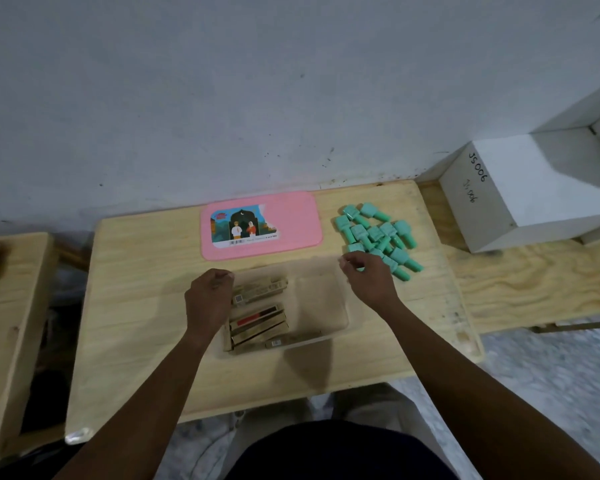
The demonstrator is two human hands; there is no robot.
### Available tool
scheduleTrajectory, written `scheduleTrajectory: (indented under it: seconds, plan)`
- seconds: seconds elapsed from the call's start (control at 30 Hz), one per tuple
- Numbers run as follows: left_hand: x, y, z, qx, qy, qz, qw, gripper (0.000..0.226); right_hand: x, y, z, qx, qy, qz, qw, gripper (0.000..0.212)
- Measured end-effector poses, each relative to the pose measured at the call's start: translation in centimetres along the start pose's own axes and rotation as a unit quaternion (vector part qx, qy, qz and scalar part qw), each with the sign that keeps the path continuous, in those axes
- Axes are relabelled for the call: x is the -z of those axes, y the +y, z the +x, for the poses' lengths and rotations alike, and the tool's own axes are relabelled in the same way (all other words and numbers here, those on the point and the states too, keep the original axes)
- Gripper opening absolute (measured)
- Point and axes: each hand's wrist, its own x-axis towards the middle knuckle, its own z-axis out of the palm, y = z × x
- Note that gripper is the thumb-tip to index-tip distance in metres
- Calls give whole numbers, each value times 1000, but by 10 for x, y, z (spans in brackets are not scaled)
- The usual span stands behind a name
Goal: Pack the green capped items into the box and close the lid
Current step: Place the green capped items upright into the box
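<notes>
A clear plastic box (340,323) sits open at the middle of the wooden table, with several tan cartons (260,320) packed in its left half and its right half bare. Its pink lid (291,216) lies flat behind it, picture side up. To the right of the lid is a heap of several green capped items (378,235). My left hand (207,299) rests curled on the box's left rim and holds nothing that I can see. My right hand (368,277) hovers over the box's far right corner, fingers pinched, at the near edge of the heap, with a bit of green showing beside it.
A white cardboard box (520,188) marked JS006 stands at the back right on a plywood bench (534,289). Another wooden surface (11,306) lies to the left across a gap. The wall runs right behind the table. My legs are below the table's front edge.
</notes>
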Motion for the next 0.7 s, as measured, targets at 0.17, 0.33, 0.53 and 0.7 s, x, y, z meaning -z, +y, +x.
scheduleTrajectory:
  seconds: [0.17, 0.33, 0.53, 0.7]
  plan:
    - [-25, 44, 5, -103, 35, 44, 993, 16, 22, 1, 14, -41, 42, -26, 998, 23]
    - [-97, 103, 29, -287, -38, 200, 936, 11, 46, 10, 51, -55, 47, -176, 982, 27]
    - [-181, 150, 59, -387, -206, 350, 828, 30, 50, 25, 79, 24, 18, -259, 966, 33]
    - [-201, 159, 69, -458, -194, 452, 740, 34, 48, 39, 86, 58, 10, -249, 967, 38]
